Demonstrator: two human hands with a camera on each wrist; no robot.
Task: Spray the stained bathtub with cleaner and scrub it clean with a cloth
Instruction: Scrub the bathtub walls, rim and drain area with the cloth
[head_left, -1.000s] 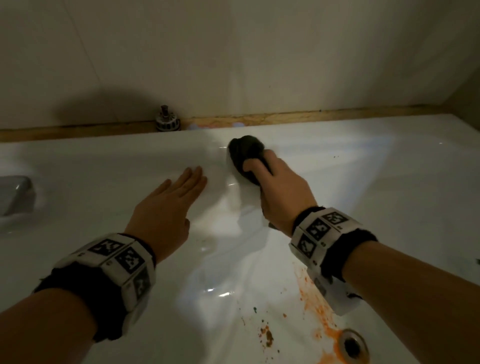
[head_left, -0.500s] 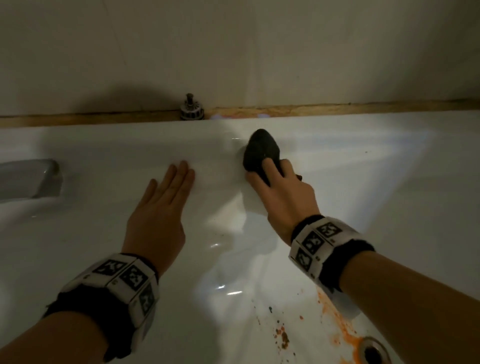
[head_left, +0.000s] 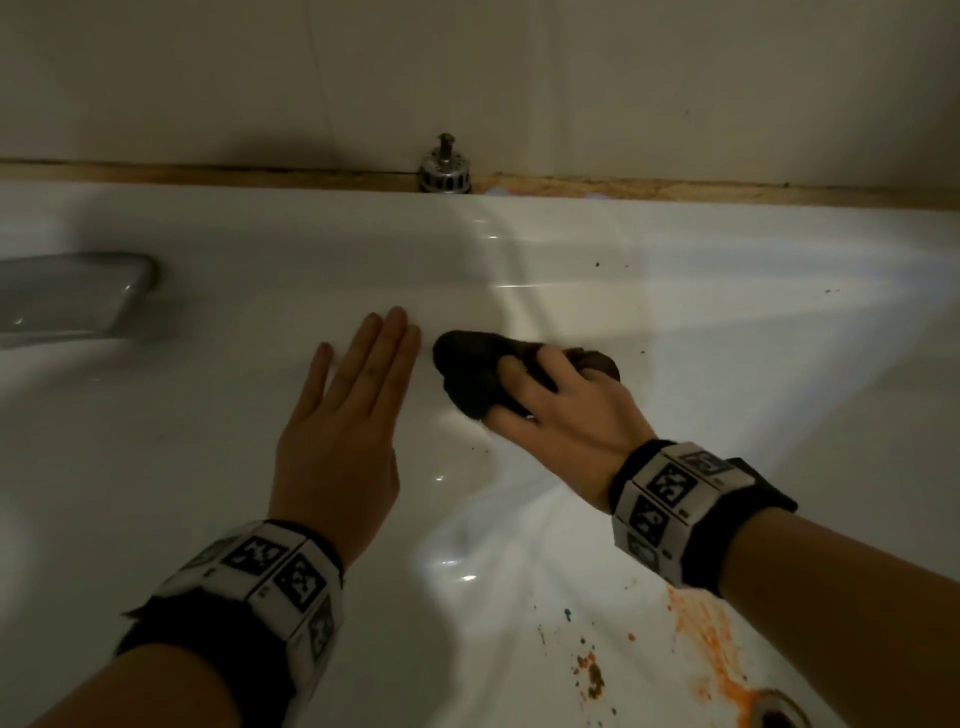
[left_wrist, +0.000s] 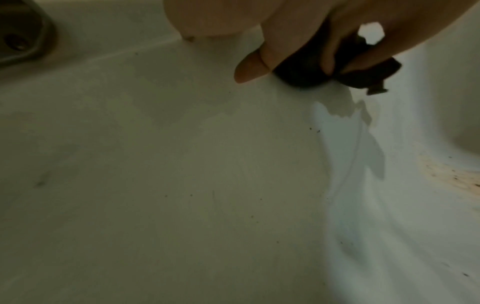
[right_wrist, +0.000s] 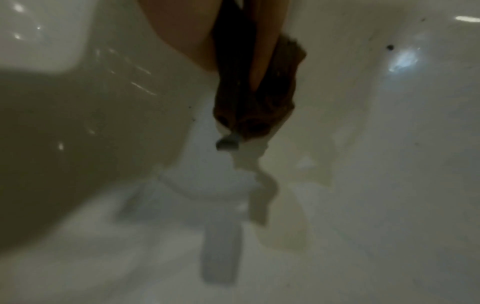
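White glossy bathtub (head_left: 727, 312), dark specks on its far wall, orange and brown stains on the floor beside the drain at the near right corner, dark crumpled cloth (head_left: 478, 374) — bunched, pressed against the far wall near its middle.

White bathtub (head_left: 218, 467) under my flat left hand (head_left: 340, 441), dark cloth (head_left: 472, 374) pressed on its wall, orange stains (head_left: 711, 644) near drain (head_left: 779, 714)
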